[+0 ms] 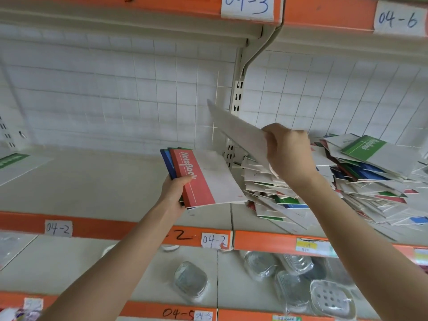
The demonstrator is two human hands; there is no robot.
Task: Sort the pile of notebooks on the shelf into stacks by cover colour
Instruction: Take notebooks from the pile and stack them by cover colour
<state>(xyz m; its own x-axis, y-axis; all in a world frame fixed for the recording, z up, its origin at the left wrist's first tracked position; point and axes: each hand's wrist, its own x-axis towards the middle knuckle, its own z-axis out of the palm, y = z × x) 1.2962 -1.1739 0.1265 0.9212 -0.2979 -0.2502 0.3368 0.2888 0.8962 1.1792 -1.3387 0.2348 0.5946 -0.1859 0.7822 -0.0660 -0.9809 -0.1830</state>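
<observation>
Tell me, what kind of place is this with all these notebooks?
Probably a shop or its stockroom. The orange-edged shelves carry handwritten number labels like 04-2, a yellow tag sits on one edge, and wrapped plastic dishes lie on the shelf below the pile of notebooks.

The shelf [92,181] is pale, its front orange. A notebook pile [347,181] lies at right, a green notebook [16,163] far left.
</observation>
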